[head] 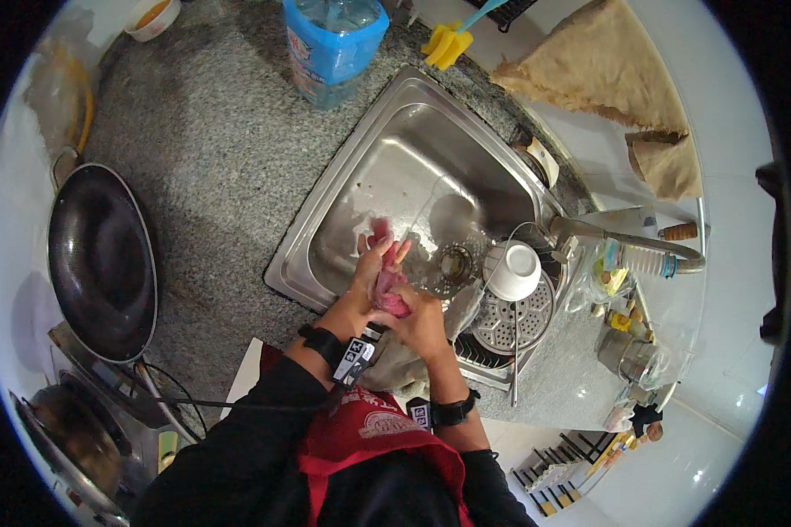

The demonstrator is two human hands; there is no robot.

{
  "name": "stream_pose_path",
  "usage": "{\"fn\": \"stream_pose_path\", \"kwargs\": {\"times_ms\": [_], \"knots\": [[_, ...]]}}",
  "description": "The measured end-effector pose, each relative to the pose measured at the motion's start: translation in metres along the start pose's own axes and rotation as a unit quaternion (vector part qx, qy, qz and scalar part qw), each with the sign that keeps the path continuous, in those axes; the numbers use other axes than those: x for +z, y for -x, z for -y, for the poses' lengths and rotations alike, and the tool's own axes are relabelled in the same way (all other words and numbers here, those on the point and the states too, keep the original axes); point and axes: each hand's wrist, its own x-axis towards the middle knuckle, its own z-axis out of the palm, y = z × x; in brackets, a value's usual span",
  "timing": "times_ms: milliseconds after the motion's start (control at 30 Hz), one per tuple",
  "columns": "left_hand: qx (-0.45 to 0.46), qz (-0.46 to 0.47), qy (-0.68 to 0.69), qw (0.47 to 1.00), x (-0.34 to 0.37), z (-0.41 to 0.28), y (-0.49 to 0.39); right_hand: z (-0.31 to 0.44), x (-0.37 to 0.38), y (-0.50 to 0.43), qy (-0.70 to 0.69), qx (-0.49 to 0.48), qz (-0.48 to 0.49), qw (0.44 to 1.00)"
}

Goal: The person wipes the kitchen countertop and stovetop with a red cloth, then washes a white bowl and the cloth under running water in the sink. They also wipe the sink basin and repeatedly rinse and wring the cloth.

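Over the near edge of a stainless steel sink [415, 132], both hands grip a wet, dark pink cloth [390, 296], bunched and twisted. My left hand [369, 267] holds its upper part, fingers pointing into the basin. Lower and to the right, my right hand [422, 319] closes round the bunched lower part. Some water lies on the basin floor below, near the drain [456, 263]. Right of the hands, a white bowl [514, 270] rests upside down by a perforated round steel steamer plate [517, 323].
The faucet [567, 230] stands at the sink's right corner. A blue detergent bottle [333, 49] is behind the sink, near a yellow sponge brush [447, 46]. On the left are a black frying pan [102, 263] and a lidded pot on the stove [79, 435]. A grey cloth [395, 365] lies at the near edge.
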Motion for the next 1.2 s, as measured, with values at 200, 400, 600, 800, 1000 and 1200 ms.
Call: {"fn": "stream_pose_path", "kwargs": {"times_ms": [200,400,600,800,1000,1200], "knots": [[-0.067,0.125,0.164,0.976,-0.023,0.025,-0.012,-0.027,0.033,-0.037,0.05,0.171,-0.175,0.968],[-0.085,0.014,0.097,0.992,-0.035,0.034,-0.017,-0.036,0.042,-0.035,0.007,-0.07,-0.243,0.968],[-0.053,-0.016,0.056,0.997,-0.024,0.029,-0.008,-0.024,0.031,-0.048,-0.003,0.065,-0.21,0.976],[-0.035,-0.031,0.04,0.998,-0.011,0.024,-0.002,-0.021,0.043,-0.031,-0.026,0.018,-0.2,0.979],[-0.136,0.066,0.041,0.988,-0.006,0.019,-0.004,-0.009,0.019,-0.026,-0.119,-0.002,-0.156,0.98],[-0.089,0.153,0.093,0.98,-0.024,0.034,-0.017,-0.001,0.028,-0.032,-0.1,-0.041,-0.204,0.973]]}}
